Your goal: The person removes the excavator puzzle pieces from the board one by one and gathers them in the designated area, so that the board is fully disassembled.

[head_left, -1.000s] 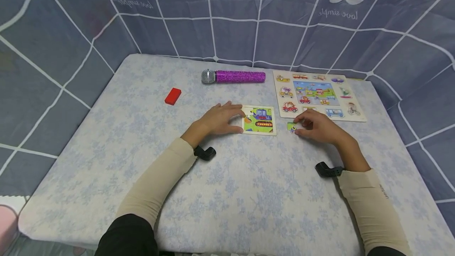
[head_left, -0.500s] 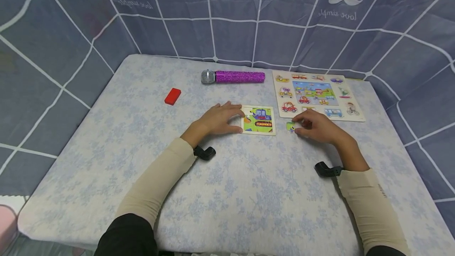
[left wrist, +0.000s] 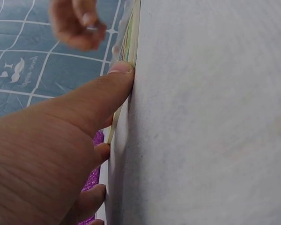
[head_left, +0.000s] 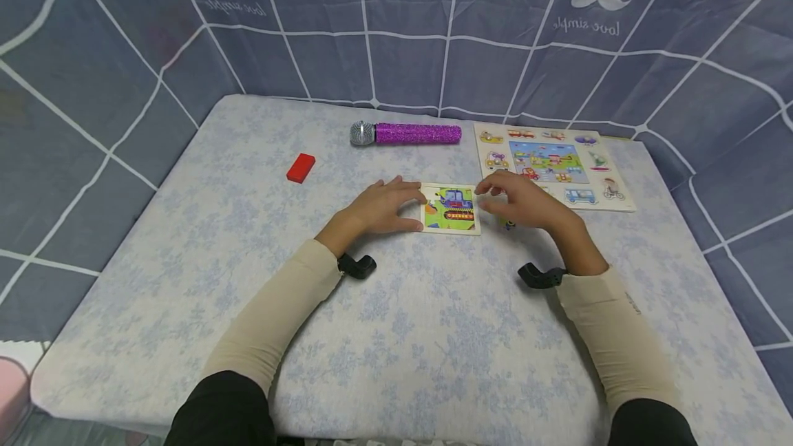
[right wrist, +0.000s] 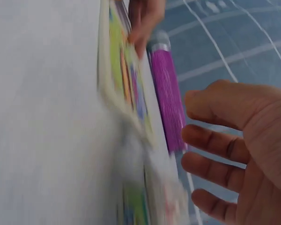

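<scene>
A small framed picture puzzle [head_left: 451, 210] with a blue and orange digger on green lies flat mid-table. My left hand [head_left: 389, 208] rests at its left edge, thumb and forefinger apart; the left wrist view shows the thumb [left wrist: 107, 93] against the rim. Over the puzzle's right edge is my right hand [head_left: 520, 199], fingers loosely bent. In the right wrist view nothing lies between thumb and fingers [right wrist: 215, 140]. A small green puzzle piece [head_left: 509, 224] lies on the cloth, mostly hidden beneath the right hand.
A larger wooden vehicle puzzle board [head_left: 548, 164] lies at the back right, partly behind the right hand. A purple glittery microphone [head_left: 418, 133] lies at the back. The red block [head_left: 301, 168] is left of it. A printed cloth [head_left: 403, 336] covers the table.
My right hand has let go of the small green piece and moved left and slightly away, to the puzzle's right edge. The piece stays on the cloth. My left hand has not moved.
</scene>
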A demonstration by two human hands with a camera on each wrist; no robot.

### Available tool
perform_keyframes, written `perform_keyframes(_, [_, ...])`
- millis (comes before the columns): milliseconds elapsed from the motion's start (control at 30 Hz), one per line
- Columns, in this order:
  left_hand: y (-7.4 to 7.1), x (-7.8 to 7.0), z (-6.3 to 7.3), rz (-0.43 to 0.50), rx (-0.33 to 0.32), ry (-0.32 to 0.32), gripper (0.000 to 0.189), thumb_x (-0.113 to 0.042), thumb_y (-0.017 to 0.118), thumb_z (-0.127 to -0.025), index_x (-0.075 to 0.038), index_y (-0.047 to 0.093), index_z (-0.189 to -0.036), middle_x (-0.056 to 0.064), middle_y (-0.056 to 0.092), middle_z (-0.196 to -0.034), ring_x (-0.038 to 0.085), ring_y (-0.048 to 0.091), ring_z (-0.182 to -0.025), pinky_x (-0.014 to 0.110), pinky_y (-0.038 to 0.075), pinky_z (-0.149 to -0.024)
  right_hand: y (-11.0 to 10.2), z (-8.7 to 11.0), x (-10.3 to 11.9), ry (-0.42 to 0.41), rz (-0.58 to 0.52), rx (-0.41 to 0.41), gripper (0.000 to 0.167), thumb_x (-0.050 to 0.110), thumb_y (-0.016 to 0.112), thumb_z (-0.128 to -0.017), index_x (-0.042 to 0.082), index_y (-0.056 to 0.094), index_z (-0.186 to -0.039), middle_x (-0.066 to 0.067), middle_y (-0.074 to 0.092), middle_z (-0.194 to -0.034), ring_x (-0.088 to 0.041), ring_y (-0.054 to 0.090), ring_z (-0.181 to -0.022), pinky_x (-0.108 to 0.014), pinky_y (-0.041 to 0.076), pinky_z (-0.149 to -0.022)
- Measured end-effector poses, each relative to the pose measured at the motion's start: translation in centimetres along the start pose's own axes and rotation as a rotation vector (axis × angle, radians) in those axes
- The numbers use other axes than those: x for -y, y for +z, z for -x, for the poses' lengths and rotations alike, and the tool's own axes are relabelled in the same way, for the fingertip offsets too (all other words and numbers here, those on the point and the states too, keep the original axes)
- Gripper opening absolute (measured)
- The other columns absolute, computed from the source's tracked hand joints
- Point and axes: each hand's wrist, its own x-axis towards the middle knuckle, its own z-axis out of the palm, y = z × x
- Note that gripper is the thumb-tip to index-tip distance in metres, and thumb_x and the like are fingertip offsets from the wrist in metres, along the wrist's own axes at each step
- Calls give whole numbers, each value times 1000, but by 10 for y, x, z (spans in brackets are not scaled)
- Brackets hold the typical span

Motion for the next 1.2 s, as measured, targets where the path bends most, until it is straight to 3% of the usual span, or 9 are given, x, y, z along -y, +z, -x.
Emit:
perform_keyframes(167, [0, 1, 0, -2, -5, 14, 55, -53, 67, -95, -26, 57, -140, 2, 34, -162, 37, 23, -149, 60, 18, -118, 20, -47, 20, -44, 98, 70, 26, 6, 65, -97, 0, 66, -122, -17, 62, -118, -34, 56, -109, -52, 46, -95])
perform_keyframes(333, [2, 0, 0, -1, -6, 16, 55, -54, 66, -95, -26, 56, -141, 1, 34, -162, 36, 23, -150, 59, 18, -118, 35, -67, 26, 32, 233, 93, 26, 11, 62, -98, 8, 68, -123, -13, 59, -117, -31, 54, -102, -55, 45, -88])
perform_keyframes(433, [2, -1, 0, -11, -6, 14, 55, -55, 65, -95, -26, 56, -141, 1, 34, -162, 36, 22, -150, 59, 18, -118, 38, -70, 26, 60, 270, 82, 25, 12, 60, -98, 10, 68, -122, -12, 58, -116, -32, 53, -103, -59, 43, -86])
perform_keyframes(833, [3, 0, 2, -21, -12, 12, 54, -55, 65, -95, -27, 55, -141, 0, 34, -162, 35, 22, -150, 59, 18, -118, 45, -71, 23, 131, 220, 74, 22, 13, 57, -96, 12, 65, -117, -14, 53, -123, -35, 46, -110, -58, 39, -90])
perform_keyframes(1200, [4, 1, 0, -12, -18, 14, 53, -54, 65, -95, -27, 56, -140, 2, 34, -162, 36, 22, -150, 59, 18, -118, 38, -69, 24, 79, 186, 101, 26, 8, 61, -97, 7, 63, -123, -18, 54, -122, -36, 49, -111, -54, 42, -97])
